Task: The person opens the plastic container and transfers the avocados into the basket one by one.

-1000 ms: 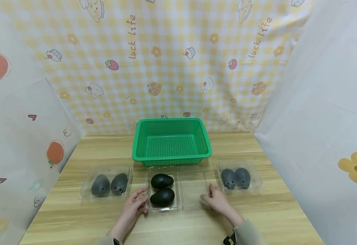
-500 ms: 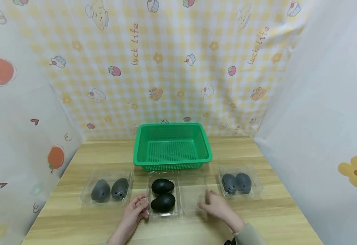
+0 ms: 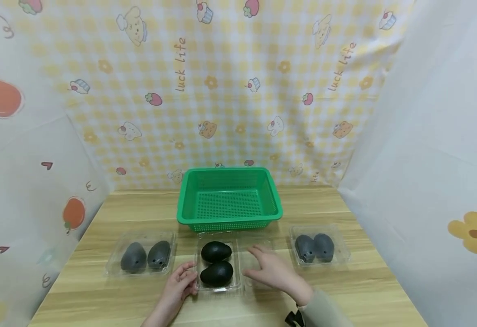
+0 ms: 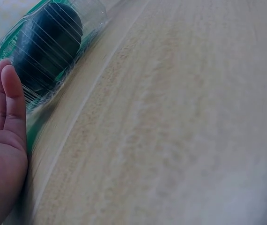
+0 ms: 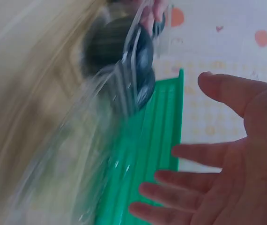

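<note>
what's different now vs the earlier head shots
The right hand has moved left, from the right edge of the clear open lid to over it, nearer the dark avocados; its fingers are now spread. The left hand stays at the box's left edge; avocados and green basket are unmoved.

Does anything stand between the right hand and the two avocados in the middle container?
Only the clear side wall of the middle container; its lid lies open beneath the right hand, and nothing visible covers the avocados from above.
</note>
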A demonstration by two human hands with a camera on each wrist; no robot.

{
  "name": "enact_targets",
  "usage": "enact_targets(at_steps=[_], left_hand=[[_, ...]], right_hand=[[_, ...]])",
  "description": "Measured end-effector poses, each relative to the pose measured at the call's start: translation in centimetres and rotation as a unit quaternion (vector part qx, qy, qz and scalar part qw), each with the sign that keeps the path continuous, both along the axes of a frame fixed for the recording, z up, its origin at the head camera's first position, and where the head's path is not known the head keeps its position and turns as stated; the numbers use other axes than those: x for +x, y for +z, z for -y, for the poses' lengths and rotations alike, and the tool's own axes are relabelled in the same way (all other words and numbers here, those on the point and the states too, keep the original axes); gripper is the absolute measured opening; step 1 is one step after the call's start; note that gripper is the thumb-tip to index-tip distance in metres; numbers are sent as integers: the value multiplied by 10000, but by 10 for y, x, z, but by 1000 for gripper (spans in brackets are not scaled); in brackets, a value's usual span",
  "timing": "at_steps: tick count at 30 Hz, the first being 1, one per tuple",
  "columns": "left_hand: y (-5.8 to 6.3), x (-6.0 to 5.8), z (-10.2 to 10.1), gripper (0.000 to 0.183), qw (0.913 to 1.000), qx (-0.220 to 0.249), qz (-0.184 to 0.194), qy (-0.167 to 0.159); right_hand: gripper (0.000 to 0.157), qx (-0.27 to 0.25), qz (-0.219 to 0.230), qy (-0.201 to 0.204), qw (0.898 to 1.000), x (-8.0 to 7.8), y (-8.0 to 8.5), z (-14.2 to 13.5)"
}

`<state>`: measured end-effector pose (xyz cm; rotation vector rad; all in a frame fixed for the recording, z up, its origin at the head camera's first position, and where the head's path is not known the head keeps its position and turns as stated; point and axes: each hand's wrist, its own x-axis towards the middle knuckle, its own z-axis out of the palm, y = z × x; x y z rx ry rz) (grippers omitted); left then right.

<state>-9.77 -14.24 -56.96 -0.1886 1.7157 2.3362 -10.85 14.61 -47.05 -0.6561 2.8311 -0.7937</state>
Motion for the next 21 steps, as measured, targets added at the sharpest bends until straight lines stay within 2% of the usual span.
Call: enact_targets(at_steps=[4,9,16,21], left_hand=[[-1,2,4,36,10000,-25,65,49],[-1,4,6,36,9999,-12,86,52],[-1,2,1,44,10000,-75,39,-14],[-2,1,2,41,10000,-53,11,-29]], right_hand=[[63,78,-29,660,9978,-7,3,25],[53,309,-75,1418,9894,-13,0,54],[44,814,-608,1896,9766,-21,-8,72],[43,1027,-850,2120,9681,-26,-15,77]])
